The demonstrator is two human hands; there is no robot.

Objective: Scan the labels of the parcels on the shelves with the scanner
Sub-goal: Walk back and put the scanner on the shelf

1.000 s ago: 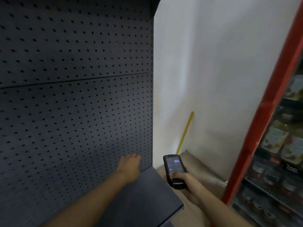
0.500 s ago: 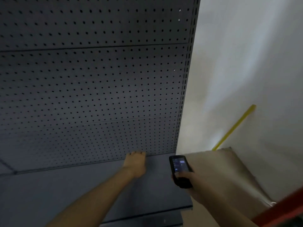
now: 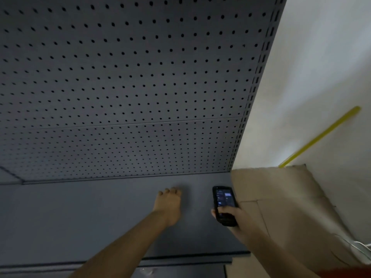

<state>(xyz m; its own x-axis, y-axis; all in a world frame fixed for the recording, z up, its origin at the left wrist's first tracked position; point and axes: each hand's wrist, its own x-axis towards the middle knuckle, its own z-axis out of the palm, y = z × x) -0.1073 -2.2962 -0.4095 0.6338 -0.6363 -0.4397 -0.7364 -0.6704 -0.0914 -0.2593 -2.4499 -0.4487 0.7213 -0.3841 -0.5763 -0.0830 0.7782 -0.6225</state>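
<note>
gripping the scanner point(image 3: 223, 205) in right hand point(image 3: 233, 216), long axis toward pegboard point(image 3: 140, 87); left hand point(image 3: 168, 205) loosely open (no parcel seen) over shelf point(image 3: 80, 217).

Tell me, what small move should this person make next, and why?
Probably turn toward the cardboard beside the shelf and look for a label there. The right hand holds the scanner with its screen lit, but the shelf in front carries no parcel in view. The left hand just rests flat on it. No label shows on the cardboard from here.
</note>
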